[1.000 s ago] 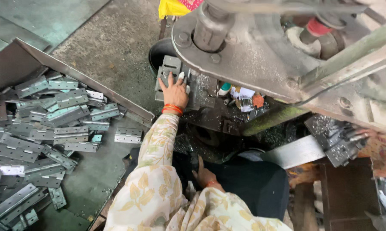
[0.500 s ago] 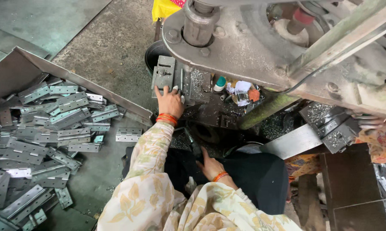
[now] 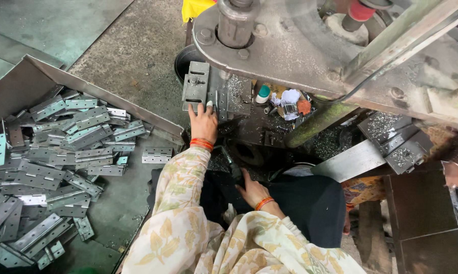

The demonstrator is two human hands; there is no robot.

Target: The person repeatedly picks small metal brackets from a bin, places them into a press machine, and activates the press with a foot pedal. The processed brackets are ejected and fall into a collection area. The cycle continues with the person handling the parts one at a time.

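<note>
Shifted a little since half a second back: left hand (image 3: 203, 122) at the same spot on the press bed, fingertips now right at the lower edge of the grey slotted die block (image 3: 196, 86); right hand (image 3: 252, 190) lower on the dark lap, further out from under the machine. Left hand flat and spread, fingers wide, gripping nothing, just touching the block and the narrow metal strip (image 3: 218, 101) beside it. Right hand loosely curled, palm down on the dark cloth; whether holding anything, cannot tell. Orange bangles on both wrists.

Tight overhead: heavy round press body (image 3: 290, 45) hanging directly over the bed, vertical ram (image 3: 236, 20) just above and right of the die block, little room between. Cluttered right of the left hand: small green-capped bottle (image 3: 262, 94), white rag (image 3: 290, 96), metal shavings across the bed. Green slanted pillar (image 3: 315, 122) closing that side.

Open to the left: bare concrete floor (image 3: 132, 56) between machine and the sheet-metal tray (image 3: 92, 91), raised rim running diagonally near the left forearm. Pile of grey hinges (image 3: 51, 167) filling the tray, one lone hinge (image 3: 157, 155) apart from the heap, just beside the sleeve. Pile unchanged from before. More stamped plates (image 3: 396, 142) stacked at right, well apart from both hands.
</note>
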